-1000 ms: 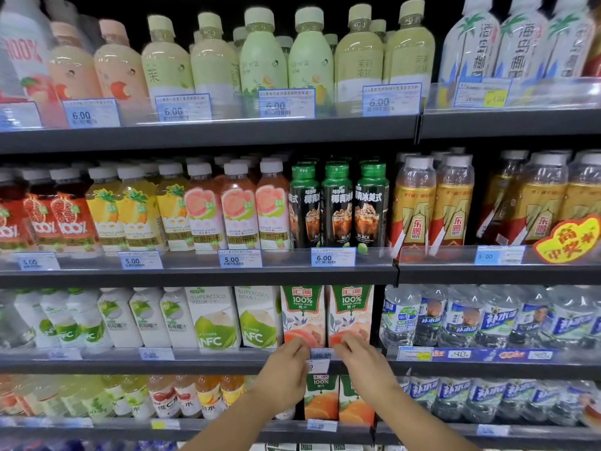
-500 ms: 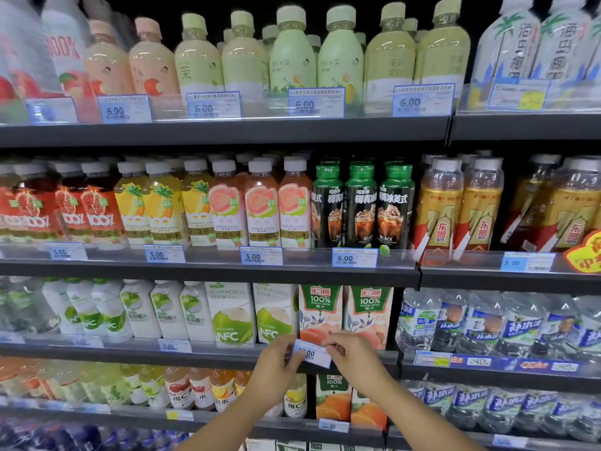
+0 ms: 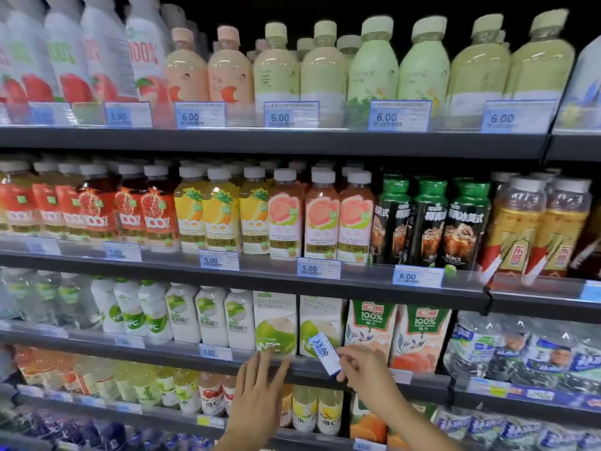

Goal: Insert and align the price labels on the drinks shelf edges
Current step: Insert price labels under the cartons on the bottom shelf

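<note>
Now the right hand (image 3: 367, 369) pinches one end of a loose price label (image 3: 325, 353) reading 13.00, tilted just above the shelf edge (image 3: 305, 369) below the SUPERCOCO cartons (image 3: 276, 323). The left hand (image 3: 257, 395) is spread, empty, touching that edge. Thin, light, bendy card: probably best held by its short ends.

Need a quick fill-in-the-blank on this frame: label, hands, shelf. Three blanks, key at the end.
1. The loose price label reads ____.
2. It is pinched by the ____ hand.
3. The left hand is open, fingers on the shelf edge below the ____ coconut cartons.
Missing words: 13.00; right; SUPERCOCO
</note>
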`<state>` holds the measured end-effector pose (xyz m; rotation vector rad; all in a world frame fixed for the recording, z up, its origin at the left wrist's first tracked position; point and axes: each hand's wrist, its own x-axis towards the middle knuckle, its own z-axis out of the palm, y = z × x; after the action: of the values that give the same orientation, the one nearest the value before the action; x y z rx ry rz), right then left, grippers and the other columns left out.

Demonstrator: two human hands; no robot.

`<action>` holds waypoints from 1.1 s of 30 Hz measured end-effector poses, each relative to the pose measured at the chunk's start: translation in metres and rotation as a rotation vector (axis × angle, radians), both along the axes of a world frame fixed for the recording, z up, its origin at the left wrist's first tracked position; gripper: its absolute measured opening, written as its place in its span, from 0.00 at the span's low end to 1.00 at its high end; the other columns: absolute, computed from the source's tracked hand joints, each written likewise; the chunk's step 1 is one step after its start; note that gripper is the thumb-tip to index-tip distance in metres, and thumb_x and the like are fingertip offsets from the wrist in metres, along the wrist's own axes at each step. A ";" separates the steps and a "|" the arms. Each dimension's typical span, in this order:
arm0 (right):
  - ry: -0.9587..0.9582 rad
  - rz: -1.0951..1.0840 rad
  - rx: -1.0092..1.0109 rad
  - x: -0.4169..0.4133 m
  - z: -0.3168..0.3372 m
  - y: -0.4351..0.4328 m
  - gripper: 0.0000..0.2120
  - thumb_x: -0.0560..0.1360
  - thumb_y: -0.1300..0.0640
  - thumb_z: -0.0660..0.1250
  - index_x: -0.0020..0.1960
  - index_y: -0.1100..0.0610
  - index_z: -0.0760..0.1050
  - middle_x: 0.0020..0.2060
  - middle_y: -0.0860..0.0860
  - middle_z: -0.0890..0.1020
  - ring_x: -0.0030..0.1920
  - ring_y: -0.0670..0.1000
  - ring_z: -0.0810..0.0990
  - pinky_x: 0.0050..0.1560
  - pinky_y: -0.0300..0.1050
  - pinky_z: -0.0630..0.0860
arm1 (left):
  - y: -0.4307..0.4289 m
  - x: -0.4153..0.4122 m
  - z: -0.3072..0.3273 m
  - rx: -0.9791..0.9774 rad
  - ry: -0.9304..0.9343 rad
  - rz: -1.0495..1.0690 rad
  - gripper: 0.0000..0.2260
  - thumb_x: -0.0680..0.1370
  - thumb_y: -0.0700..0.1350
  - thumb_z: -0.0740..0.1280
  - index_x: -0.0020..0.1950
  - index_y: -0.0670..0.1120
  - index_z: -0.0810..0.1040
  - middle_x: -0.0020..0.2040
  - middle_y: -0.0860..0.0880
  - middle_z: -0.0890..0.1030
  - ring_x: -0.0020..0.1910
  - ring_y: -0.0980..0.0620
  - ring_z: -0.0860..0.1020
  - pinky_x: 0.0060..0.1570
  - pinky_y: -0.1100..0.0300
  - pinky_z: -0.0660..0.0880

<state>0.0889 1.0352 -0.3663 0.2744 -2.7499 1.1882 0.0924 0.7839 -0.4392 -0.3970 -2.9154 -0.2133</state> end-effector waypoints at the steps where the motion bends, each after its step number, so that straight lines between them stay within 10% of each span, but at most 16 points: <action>1: -0.002 -0.002 0.000 -0.001 0.001 -0.005 0.12 0.79 0.61 0.63 0.58 0.51 0.80 0.35 0.45 0.83 0.37 0.43 0.83 0.46 0.46 0.80 | -0.003 -0.001 0.001 -0.012 0.002 -0.006 0.45 0.61 0.48 0.79 0.76 0.55 0.65 0.74 0.40 0.69 0.68 0.35 0.72 0.71 0.42 0.48; 8: 0.011 -0.042 -0.002 -0.003 0.008 -0.039 0.10 0.79 0.60 0.65 0.54 0.46 0.78 0.41 0.43 0.82 0.41 0.37 0.82 0.45 0.35 0.78 | -0.013 -0.010 0.016 0.016 0.060 -0.055 0.34 0.65 0.46 0.75 0.69 0.58 0.68 0.73 0.44 0.67 0.71 0.39 0.66 0.65 0.39 0.72; 20: 0.200 0.022 0.326 -0.013 -0.010 -0.060 0.11 0.79 0.59 0.63 0.59 0.48 0.77 0.50 0.42 0.77 0.46 0.41 0.78 0.50 0.39 0.76 | -0.021 -0.020 0.017 0.153 0.136 -0.127 0.24 0.67 0.43 0.69 0.62 0.59 0.72 0.71 0.47 0.66 0.73 0.42 0.61 0.64 0.38 0.71; 33: 0.211 0.019 0.699 -0.011 -0.024 -0.066 0.22 0.57 0.62 0.81 0.49 0.51 0.82 0.43 0.46 0.78 0.42 0.46 0.79 0.35 0.38 0.80 | -0.029 -0.026 0.019 0.134 0.144 -0.238 0.21 0.70 0.43 0.69 0.62 0.55 0.74 0.69 0.49 0.67 0.73 0.44 0.62 0.68 0.41 0.68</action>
<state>0.0783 0.9687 -0.3906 0.4577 -2.8582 0.1392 0.0666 0.7545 -0.4207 -0.7062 -2.6904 -0.3952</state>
